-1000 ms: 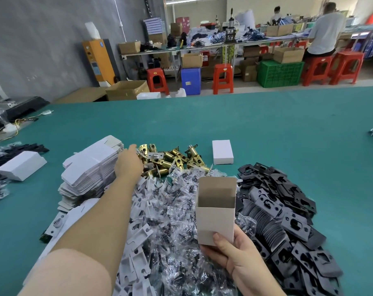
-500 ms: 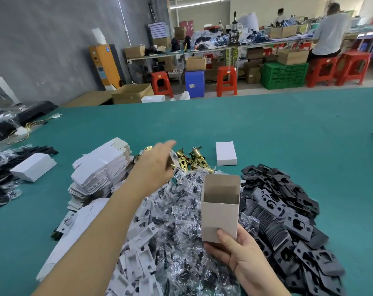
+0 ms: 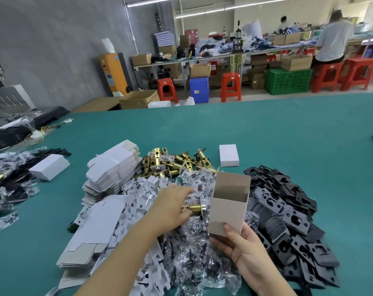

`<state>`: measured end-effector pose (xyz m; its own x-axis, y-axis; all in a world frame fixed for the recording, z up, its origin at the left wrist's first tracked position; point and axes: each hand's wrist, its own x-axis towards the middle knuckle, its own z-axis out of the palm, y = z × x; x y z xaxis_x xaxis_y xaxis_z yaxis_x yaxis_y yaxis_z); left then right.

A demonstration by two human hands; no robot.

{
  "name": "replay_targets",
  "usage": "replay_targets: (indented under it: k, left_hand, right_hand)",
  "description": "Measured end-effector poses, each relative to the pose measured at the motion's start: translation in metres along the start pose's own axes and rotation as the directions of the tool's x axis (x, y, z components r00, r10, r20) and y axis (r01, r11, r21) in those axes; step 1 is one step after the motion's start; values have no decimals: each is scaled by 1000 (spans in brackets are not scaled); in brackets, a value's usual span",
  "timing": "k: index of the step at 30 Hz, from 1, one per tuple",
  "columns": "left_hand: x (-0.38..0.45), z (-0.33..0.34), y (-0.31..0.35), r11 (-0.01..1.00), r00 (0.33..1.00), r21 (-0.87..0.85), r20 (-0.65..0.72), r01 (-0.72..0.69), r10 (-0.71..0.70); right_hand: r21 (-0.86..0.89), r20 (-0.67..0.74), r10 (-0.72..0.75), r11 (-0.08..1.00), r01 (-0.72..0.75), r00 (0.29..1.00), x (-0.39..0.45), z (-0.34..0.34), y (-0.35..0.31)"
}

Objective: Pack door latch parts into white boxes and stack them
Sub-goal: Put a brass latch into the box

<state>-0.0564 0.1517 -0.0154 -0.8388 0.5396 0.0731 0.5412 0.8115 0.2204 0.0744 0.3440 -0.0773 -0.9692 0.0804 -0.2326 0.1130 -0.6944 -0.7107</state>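
My right hand (image 3: 243,248) holds an open white box (image 3: 229,208) upright by its bottom, mouth facing up, flap raised at the back. My left hand (image 3: 172,205) grips a brass door latch (image 3: 193,208) lying level, its round end just left of the box wall. Behind lies a pile of brass latches (image 3: 172,162). Under my hands spreads a heap of small clear screw bags (image 3: 194,248). White plastic inserts (image 3: 142,195) lie left of it, black strike plates (image 3: 288,221) to the right.
Flat folded white boxes (image 3: 113,167) are stacked at the left, with more flat card (image 3: 91,231) nearer me. One closed white box (image 3: 228,155) lies behind the latches, another (image 3: 50,167) far left. Green table (image 3: 266,129) stretches beyond; people work at far benches.
My left hand drew back from the brass pile with one latch and brought it down beside the box. The right hand kept the box nearly still.
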Motion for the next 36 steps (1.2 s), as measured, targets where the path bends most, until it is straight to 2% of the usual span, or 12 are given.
replay_targets:
  k: [2, 6, 12, 15, 19, 26, 28, 31, 34, 36]
  left_hand:
    - [-4, -4, -11, 994, 1000, 112, 10, 12, -13]
    - [-12, -5, -23, 984, 999, 178, 49, 11, -20]
    - [-14, -8, -17, 976, 993, 203, -80, -73, 91]
    - [-13, -19, -9, 985, 978, 125, -154, -119, 138]
    - [-11, -37, 2, 986, 969, 22, -185, -162, 164]
    - [-13, -91, 10, 987, 984, -142, -169, -75, 50]
    - [-15, -117, 15, 970, 960, -214, -273, -119, 57]
    - [-23, -154, 26, 934, 888, -281, -454, -219, 72]
    - [-30, -171, 43, 878, 860, -372, -504, -301, 81]
    - [-34, -168, 57, 841, 868, -413, -482, -349, 123]
  right_hand:
    - [3, 2, 2, 1000, -2, 1000, 0, 0, 0]
    - [19, -2, 11, 1000, -11, 1000, 2, -1, 1]
    - [9, 24, 8, 1000, -8, 1000, 2, -1, 1]
    - [-6, 34, 4, 1000, -4, 999, 2, -1, 1]
    - [-26, 44, 4, 1000, -3, 999, 1, -1, 1]
    - [-96, 71, -7, 995, 13, 997, 0, 1, -1]
    - [-118, 74, -12, 993, 21, 997, 0, 1, 0]
    - [-129, 73, -8, 991, 18, 997, 0, 1, 0]
    - [-122, 68, 12, 993, -4, 998, 0, 0, 0]
    - [-123, 65, 20, 992, -12, 998, 0, 0, -1]
